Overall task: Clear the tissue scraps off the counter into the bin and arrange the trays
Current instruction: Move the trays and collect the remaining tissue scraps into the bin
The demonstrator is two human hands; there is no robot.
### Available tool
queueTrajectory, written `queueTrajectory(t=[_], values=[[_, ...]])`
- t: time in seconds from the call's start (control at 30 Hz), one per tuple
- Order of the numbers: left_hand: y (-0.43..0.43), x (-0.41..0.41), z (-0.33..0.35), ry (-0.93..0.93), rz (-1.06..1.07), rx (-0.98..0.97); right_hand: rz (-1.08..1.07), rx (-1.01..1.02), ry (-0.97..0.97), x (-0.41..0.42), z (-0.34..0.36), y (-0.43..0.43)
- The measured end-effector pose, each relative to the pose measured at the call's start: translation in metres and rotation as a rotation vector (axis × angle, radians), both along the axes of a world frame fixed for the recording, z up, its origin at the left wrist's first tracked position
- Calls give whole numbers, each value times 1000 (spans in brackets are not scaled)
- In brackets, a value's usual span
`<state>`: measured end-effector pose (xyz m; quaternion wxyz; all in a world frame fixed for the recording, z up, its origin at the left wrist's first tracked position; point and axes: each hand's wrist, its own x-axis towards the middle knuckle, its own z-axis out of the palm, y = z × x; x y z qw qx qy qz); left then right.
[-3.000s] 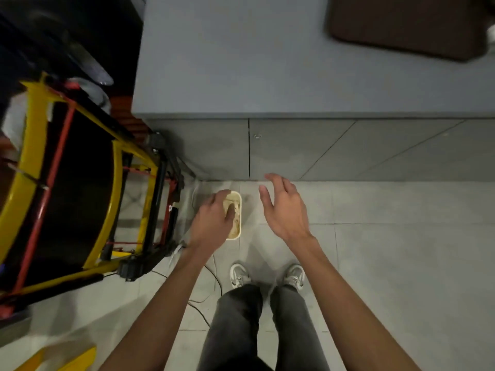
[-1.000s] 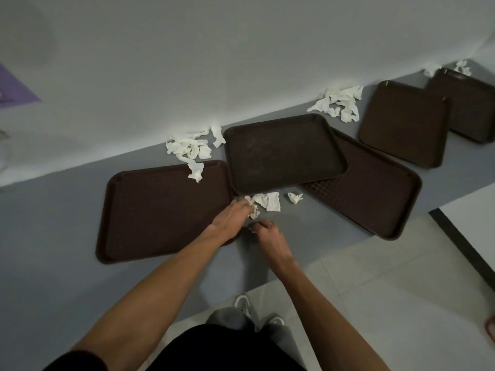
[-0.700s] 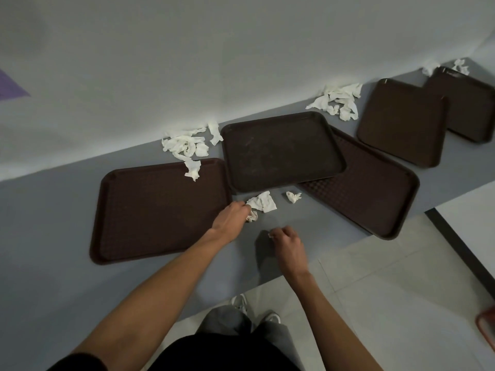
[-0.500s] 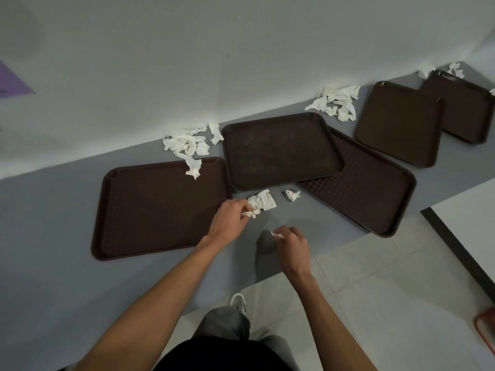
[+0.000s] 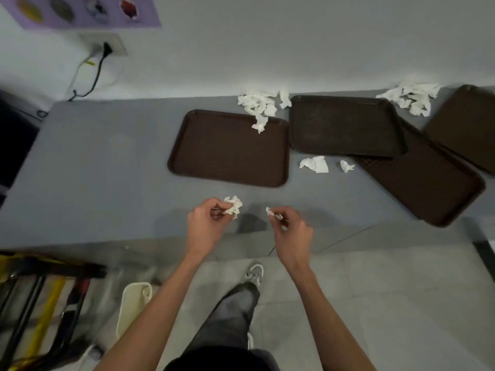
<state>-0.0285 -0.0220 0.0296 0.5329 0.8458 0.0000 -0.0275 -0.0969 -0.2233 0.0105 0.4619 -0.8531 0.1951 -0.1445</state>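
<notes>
Both hands, left hand (image 5: 206, 223) and right hand (image 5: 292, 231), pinch tissue scraps (image 5: 233, 206) (fingers curled).

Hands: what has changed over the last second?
Both pulled back from the trays toward the counter edge. The left hand now pinches a crumpled tissue scrap and the right hand a smaller scrap, both lifted off it. Two loose scraps, the bigger piles and the trays stayed put.

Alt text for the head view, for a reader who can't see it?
Each hand pinches a tissue scrap over the near edge of the grey counter: the left hand a crumpled wad, the right hand a smaller scrap. Brown trays and more tissue lie beyond; a cream bin stands on the floor, lower left.
</notes>
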Motion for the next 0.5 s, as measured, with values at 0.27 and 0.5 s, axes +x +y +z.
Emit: queueTrajectory(t=[0.27,0.5], values=[[169,-126,-31,162,310,41,280,127,63,-67,-28,149],[301,-197,-72,244,488,151,490,128,195,-104,-79,280]])
